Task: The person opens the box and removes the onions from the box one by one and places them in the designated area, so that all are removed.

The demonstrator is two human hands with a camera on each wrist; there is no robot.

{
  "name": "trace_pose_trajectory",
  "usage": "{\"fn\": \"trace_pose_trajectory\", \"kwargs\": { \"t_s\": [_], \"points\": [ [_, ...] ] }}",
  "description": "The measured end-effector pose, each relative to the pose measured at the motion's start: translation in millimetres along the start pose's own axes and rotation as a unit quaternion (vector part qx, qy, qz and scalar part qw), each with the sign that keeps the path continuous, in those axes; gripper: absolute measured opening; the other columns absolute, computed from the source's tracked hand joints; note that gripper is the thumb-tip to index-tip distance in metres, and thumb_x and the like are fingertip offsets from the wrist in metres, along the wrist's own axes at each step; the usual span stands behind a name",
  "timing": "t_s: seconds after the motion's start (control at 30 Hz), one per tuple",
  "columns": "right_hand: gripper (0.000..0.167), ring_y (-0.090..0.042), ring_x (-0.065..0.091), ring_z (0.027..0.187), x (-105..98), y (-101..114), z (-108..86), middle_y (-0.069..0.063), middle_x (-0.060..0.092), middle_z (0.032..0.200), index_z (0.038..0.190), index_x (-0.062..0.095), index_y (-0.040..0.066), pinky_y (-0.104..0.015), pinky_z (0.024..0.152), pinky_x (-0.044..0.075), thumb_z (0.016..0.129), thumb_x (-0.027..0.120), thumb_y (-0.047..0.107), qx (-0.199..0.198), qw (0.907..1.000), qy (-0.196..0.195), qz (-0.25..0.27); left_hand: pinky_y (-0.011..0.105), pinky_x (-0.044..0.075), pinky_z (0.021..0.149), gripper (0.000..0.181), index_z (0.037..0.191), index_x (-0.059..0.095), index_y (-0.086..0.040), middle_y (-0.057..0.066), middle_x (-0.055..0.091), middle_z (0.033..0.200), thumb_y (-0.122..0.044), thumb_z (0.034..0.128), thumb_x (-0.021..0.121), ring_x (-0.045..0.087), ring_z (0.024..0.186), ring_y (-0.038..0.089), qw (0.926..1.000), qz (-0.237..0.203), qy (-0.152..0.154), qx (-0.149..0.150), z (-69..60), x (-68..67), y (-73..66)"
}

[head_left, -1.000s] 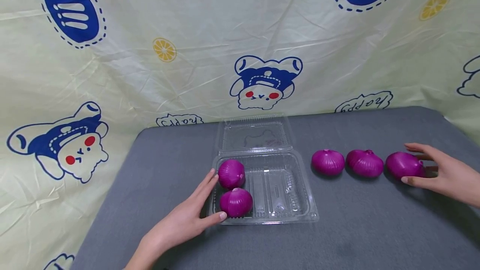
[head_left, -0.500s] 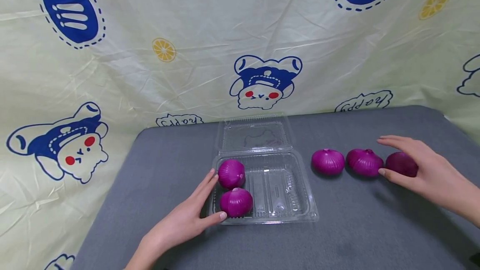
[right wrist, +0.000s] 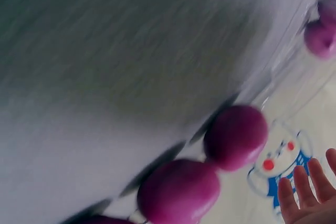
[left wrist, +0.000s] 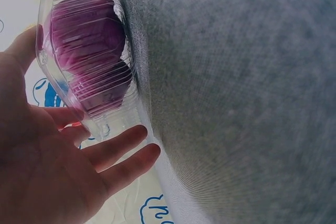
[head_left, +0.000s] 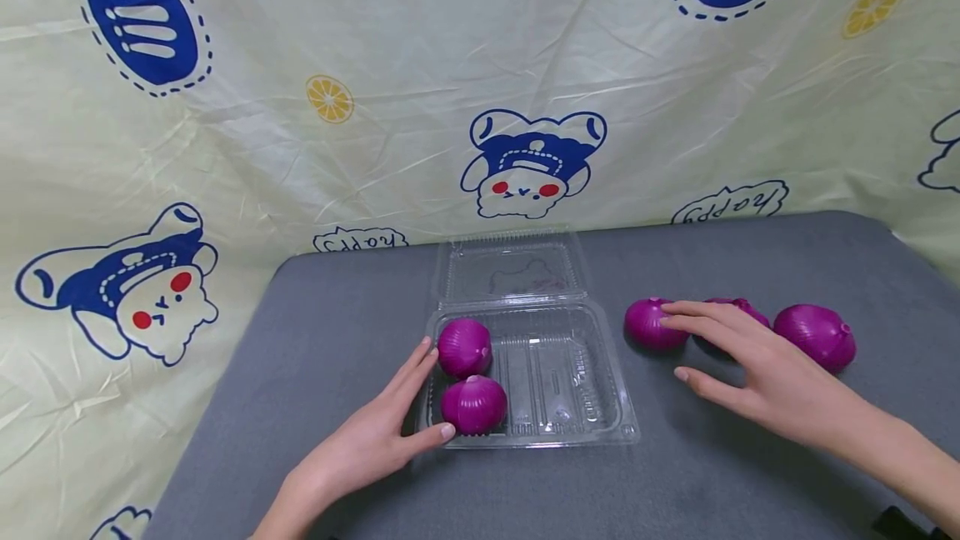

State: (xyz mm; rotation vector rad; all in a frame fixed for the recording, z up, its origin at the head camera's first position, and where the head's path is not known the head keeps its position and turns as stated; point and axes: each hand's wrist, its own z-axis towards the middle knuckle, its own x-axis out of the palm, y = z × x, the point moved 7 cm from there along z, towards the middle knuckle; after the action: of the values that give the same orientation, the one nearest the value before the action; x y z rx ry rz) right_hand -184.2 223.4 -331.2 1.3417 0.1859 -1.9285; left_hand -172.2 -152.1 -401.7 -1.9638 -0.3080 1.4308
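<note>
A clear plastic clamshell box (head_left: 558, 394) lies with its lid folded back. Two purple onions, one farther back (head_left: 464, 347) and one nearer (head_left: 474, 405), sit along its left side. My left hand (head_left: 367, 444) rests against the box's left edge, fingers fairly straight and thumb at the front corner. To the right of the box, three more onions form a row: a left one (head_left: 647, 327), a middle one (head_left: 744, 307) mostly hidden by my hand, and a right one (head_left: 816, 336). My right hand (head_left: 772, 377) hovers over the row with extended fingers, its fingertips at the left onion.
The transparent lid (head_left: 513, 267) lies flat behind the box. Grey cloth (head_left: 600, 490) covers the table. A pale printed curtain (head_left: 405, 165) hangs along the back edge. A small dark object (head_left: 900, 523) shows beneath the right forearm.
My right hand has moved left from the right-hand onion, across the middle one, to the left onion of the row. The left hand and the box have stayed put.
</note>
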Motion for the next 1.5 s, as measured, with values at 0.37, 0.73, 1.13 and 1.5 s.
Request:
{"fn": "trace_pose_trajectory", "kwargs": {
  "t_s": [0.37,0.73,1.13,1.5],
  "points": [
    [0.066,-0.012,0.046,0.127,41,46,6.7,0.004,0.050,0.142,0.138,0.055,0.029,-0.011,0.104,0.028,0.079,0.083,0.021,-0.093,0.9924,0.042,0.070,0.055,0.039,0.104,0.089,0.157,0.016,-0.039,-0.019,0.005,0.162,-0.063,0.0857,0.063,0.021,0.146,0.020,1.0000,0.003,0.000,-0.003,0.7,-0.4,0.7],
    [0.052,-0.011,0.045,0.131,70,73,20.8,0.011,0.042,0.148,0.142,0.048,0.036,-0.042,0.094,0.050,0.094,0.067,0.032,-0.105,0.9824,0.119,0.099,0.056,0.040,0.103,0.089,0.157,0.016,-0.039,-0.018,0.006,0.162,-0.063,0.0855,0.064,0.021,0.146,0.021,1.0000,0.001,0.002,-0.009,2.0,-0.3,0.6],
    [0.051,-0.011,0.041,0.135,100,90,43.1,0.010,0.039,0.152,0.146,0.043,0.037,-0.044,0.098,0.047,0.098,0.061,0.035,-0.083,0.9657,0.192,0.153,0.058,0.041,0.100,0.090,0.157,0.017,-0.039,-0.017,0.006,0.162,-0.062,0.0848,0.065,0.024,0.146,0.024,0.9998,-0.002,0.006,-0.019,3.7,1.7,1.9],
    [0.051,-0.010,0.034,0.139,123,99,65.1,0.013,0.034,0.154,0.149,0.040,0.037,-0.045,0.104,0.042,0.100,0.055,0.039,-0.092,0.9468,0.245,0.187,0.058,0.040,0.102,0.090,0.157,0.016,-0.039,-0.018,0.005,0.162,-0.063,0.0851,0.064,0.023,0.146,0.023,0.9999,-0.006,0.007,-0.011,2.8,0.9,1.2]
  ]
}}
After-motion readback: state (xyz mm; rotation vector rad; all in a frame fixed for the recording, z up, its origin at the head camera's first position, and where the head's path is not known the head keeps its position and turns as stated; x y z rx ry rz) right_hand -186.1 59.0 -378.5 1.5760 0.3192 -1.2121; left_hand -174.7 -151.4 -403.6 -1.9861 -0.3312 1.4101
